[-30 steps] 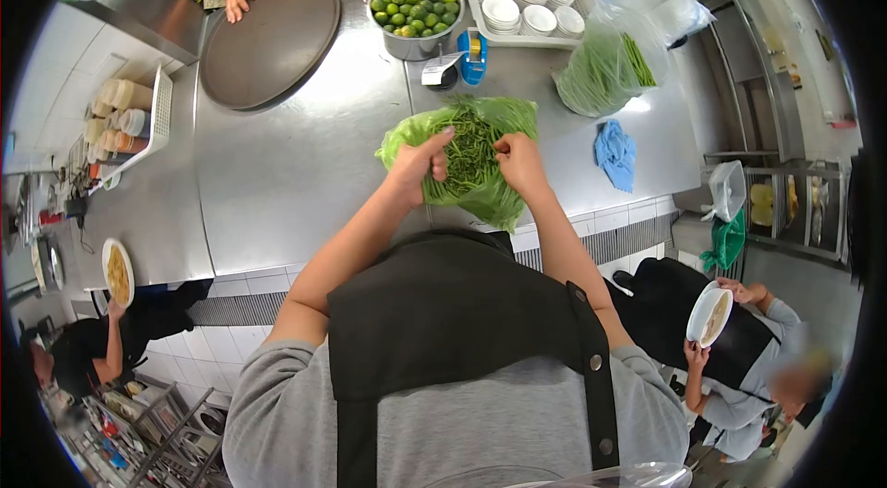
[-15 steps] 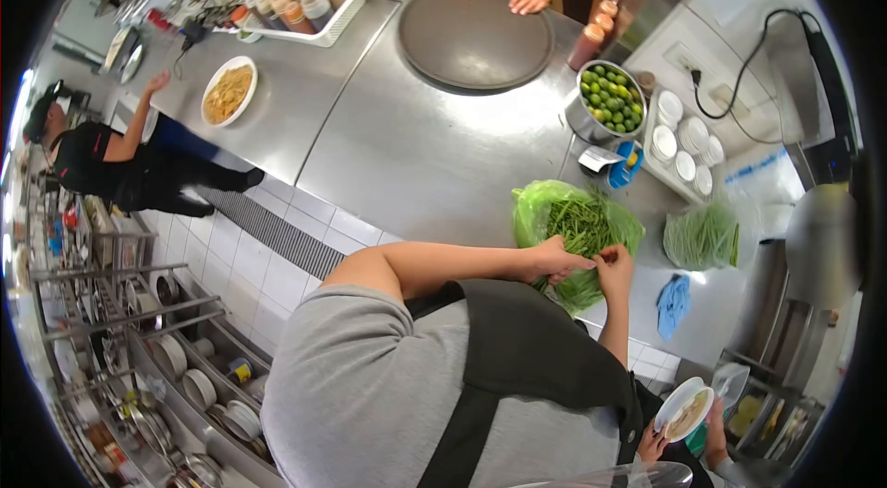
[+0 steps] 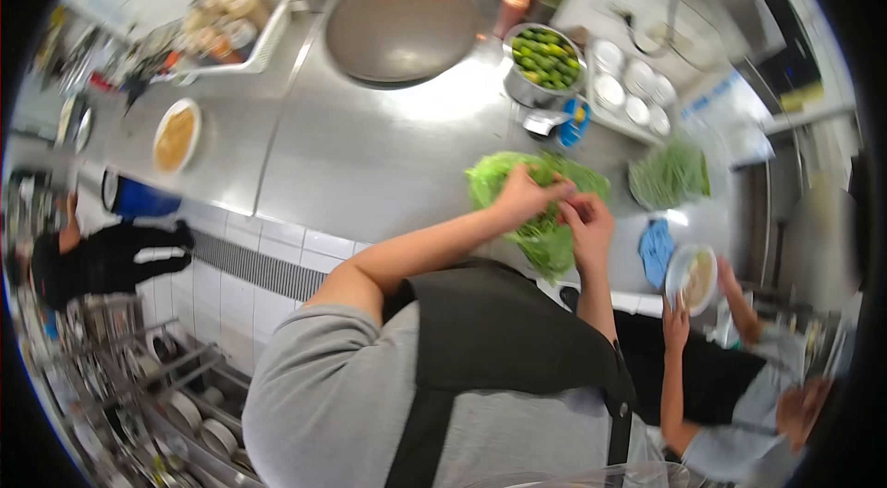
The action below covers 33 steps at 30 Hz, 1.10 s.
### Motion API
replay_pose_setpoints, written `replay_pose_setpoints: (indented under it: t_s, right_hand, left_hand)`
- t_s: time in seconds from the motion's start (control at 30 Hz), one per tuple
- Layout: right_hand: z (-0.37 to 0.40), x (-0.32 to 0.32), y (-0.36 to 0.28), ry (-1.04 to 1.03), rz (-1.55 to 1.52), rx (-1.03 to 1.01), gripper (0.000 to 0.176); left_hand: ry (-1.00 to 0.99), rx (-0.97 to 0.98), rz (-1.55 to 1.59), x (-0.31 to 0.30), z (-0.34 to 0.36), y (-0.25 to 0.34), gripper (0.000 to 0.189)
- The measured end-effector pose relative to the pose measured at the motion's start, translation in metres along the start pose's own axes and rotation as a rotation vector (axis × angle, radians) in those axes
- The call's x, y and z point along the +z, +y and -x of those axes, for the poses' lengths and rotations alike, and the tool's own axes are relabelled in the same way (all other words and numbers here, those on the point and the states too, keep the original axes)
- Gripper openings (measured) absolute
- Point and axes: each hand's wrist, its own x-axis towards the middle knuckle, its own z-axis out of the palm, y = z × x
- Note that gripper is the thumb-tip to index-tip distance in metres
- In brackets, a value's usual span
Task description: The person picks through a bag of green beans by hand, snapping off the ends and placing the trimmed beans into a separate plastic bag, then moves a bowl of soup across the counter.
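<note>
Over an open light-green plastic bag on the steel counter, my two hands meet with their fingertips pinched together. My left hand comes in over the bag from the left, and my right hand is at the bag's right side. Whatever lies between the fingers is too small and blurred to name. Green stems fill the bag beneath and around the hands. To the right lies a clear bag of thin green strips, with a blue cloth in front of it.
A round dark tray lies at the back, where a person's hands rest. Near the wall stand a pot of limes and a rack of white cups. At lower right a person holds a white bowl. An oval plate sits left.
The view has shifted. My hands have risen a little over the bag and hide more of the stems. The person at right has brought the bowl up beside the blue cloth.
</note>
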Motion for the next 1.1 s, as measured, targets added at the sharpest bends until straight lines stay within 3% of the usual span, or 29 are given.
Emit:
replay_pose_setpoints:
  t_s: [0.07, 0.3, 0.4, 0.5, 0.6, 0.73, 0.83, 0.9, 1.0, 1.07, 1.1]
  right_hand:
    - [0.000, -0.005, -0.004, -0.042, 0.061, -0.006, 0.009]
    - [0.001, -0.008, -0.015, 0.108, -0.057, -0.069, 0.014]
    - [0.002, -0.007, -0.011, 0.108, 0.003, -0.100, 0.014]
    - [0.005, -0.013, -0.011, 0.131, 0.254, -0.130, 0.014]
    - [0.008, -0.016, 0.001, 0.123, 0.496, -0.240, 0.011]
    - [0.009, -0.002, 0.034, 0.197, 0.630, -0.370, 0.014]
    - [0.000, -0.015, 0.074, 0.255, 0.791, -0.276, 0.019]
    - [0.003, -0.033, 0.073, 0.163, 0.750, -0.107, 0.027]
    - [0.002, -0.047, 0.039, -0.027, 0.588, 0.342, 0.032]
    - [0.004, -0.048, 0.039, -0.080, 0.209, 0.274, 0.034]
    - [0.006, -0.047, 0.039, -0.101, 0.020, 0.244, 0.036]
  left_hand:
    - [-0.009, -0.044, -0.060, -0.004, 0.003, 0.012, 0.019]
    - [-0.114, 0.060, -0.292, -0.001, 0.022, 0.023, 0.013]
    - [-0.115, 0.056, -0.405, 0.002, 0.026, 0.013, 0.022]
    - [-0.122, 0.134, -0.425, 0.002, 0.024, -0.005, 0.022]
    - [-0.105, 0.038, -0.565, 0.002, 0.025, -0.007, 0.024]
    - [-0.078, 0.081, -0.645, -0.004, 0.022, -0.021, 0.028]
    - [-0.112, 0.131, -0.598, -0.001, 0.030, -0.012, 0.022]
    - [-0.054, -0.049, -0.455, 0.008, 0.037, 0.011, 0.022]
    - [-0.009, -0.219, 0.018, 0.002, 0.032, 0.020, 0.022]
    - [-0.004, -0.228, 0.353, -0.006, 0.021, 0.010, 0.023]
    - [0.024, -0.191, 0.288, -0.007, 0.019, 0.009, 0.024]
